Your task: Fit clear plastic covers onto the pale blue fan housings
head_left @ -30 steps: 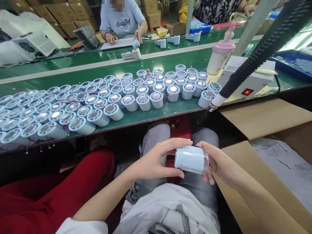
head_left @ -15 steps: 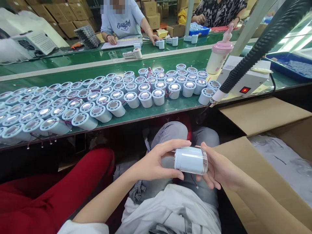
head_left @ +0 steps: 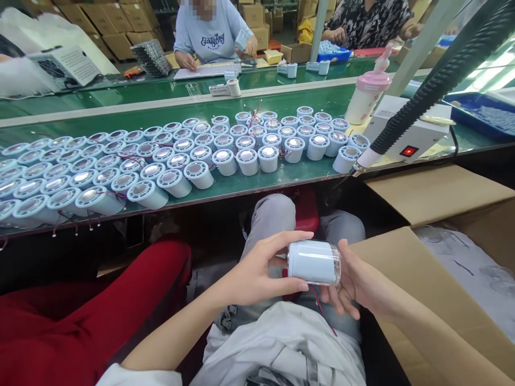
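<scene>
Over my lap I hold a pale blue cylindrical part (head_left: 314, 261) lying on its side, with a clear cap at its right end and thin red wires trailing below it. My left hand (head_left: 257, 268) grips its left end with thumb on top and fingers underneath. My right hand (head_left: 354, 284) cups the capped right end. Several more of the same pale blue cylinders (head_left: 177, 155) with shiny round tops stand in rows on the green bench (head_left: 306, 171) in front of me.
An open cardboard box (head_left: 434, 257) with clear plastic pieces is at my right. A black ribbed hose (head_left: 434, 80), a white unit with a red switch (head_left: 408, 151) and a pink-lidded bottle (head_left: 364, 96) stand at the bench's right. Two people work across the far bench.
The part's red wires have come into view, hanging below it. My hands hold it in nearly the same place, and my view has shifted slightly.
</scene>
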`<move>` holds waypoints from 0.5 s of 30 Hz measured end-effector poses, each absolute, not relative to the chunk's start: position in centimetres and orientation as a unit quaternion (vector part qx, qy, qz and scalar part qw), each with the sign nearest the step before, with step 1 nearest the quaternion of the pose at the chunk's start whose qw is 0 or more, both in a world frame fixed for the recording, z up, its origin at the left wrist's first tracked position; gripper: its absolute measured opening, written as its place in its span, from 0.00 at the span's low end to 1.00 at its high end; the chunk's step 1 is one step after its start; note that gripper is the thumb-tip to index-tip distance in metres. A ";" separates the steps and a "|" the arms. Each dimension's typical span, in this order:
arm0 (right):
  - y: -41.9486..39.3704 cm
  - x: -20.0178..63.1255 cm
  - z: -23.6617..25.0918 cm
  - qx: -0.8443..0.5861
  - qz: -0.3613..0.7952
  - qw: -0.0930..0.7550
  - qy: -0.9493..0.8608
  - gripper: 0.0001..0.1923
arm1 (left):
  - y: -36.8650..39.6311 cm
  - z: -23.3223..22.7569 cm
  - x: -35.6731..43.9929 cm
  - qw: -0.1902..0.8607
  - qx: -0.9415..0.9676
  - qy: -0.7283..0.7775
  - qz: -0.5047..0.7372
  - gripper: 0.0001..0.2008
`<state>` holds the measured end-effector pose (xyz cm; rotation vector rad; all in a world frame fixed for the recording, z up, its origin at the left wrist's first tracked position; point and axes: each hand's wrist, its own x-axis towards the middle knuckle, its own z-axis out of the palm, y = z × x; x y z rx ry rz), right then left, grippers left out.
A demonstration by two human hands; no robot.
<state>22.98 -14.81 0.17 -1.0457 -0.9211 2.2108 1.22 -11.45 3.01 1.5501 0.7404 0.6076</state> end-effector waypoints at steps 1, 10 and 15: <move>-15.1 23.0 0.1 -0.382 0.789 0.293 -0.381 0.35 | -11.5 3.1 1.1 0.620 0.663 0.327 0.263 0.32; -16.2 24.2 -0.2 -0.396 0.371 0.386 -0.746 0.31 | -11.0 2.7 0.7 0.685 0.615 0.316 0.230 0.32; -15.8 24.8 0.0 -0.403 0.390 0.385 -0.733 0.31 | -10.4 2.7 0.7 0.697 0.610 0.298 0.231 0.36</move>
